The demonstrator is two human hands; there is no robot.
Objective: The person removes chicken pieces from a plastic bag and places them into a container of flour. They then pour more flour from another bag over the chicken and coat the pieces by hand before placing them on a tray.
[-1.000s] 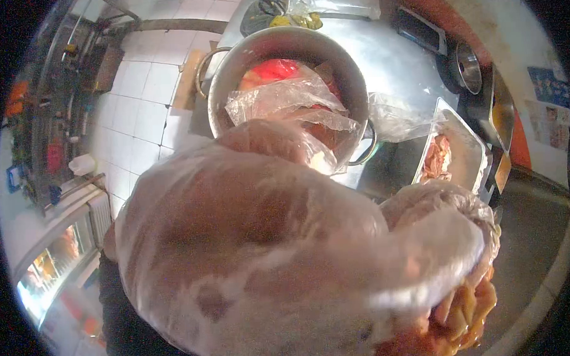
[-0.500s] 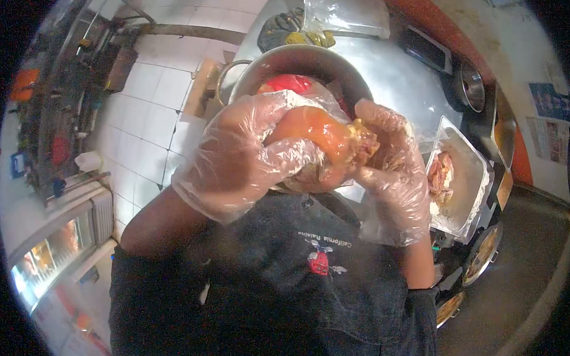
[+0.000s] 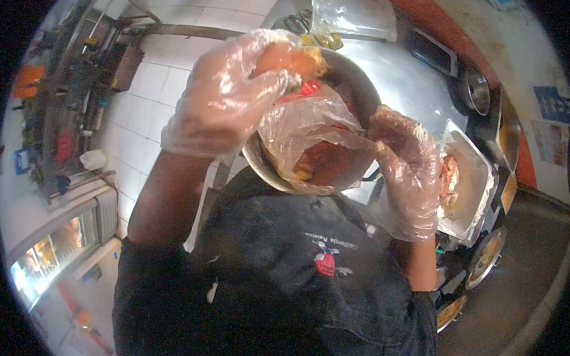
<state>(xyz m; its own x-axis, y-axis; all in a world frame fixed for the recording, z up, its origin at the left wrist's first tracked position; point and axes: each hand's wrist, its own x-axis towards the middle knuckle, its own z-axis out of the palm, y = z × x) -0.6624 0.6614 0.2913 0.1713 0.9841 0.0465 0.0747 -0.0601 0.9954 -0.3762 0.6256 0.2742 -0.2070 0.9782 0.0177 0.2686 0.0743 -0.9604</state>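
My left hand (image 3: 222,95), in a clear plastic glove, is closed around a glossy piece of raw chicken (image 3: 290,60) with a yellowish end. It is raised above the left rim of a large metal pot (image 3: 364,81). A clear plastic bag (image 3: 308,114) lies open inside the pot, with reddish-brown pieces of meat (image 3: 328,162) showing in it. My right hand (image 3: 410,167), gloved too, is curled at the pot's right side. Its thumb and fingers come together beside the bag's edge; what they pinch is hidden.
A metal tray (image 3: 471,203) with floury meat (image 3: 448,178) stands to the right. Another clear bag (image 3: 354,12) and a dark device (image 3: 432,52) lie on the steel table (image 3: 414,92). Round pans (image 3: 487,257) sit at lower right; a lit display case (image 3: 52,249) is at lower left.
My left hand has moved up and left with the chicken piece, away from my right hand, which no longer touches it. The bag and meat in the pot are now exposed.
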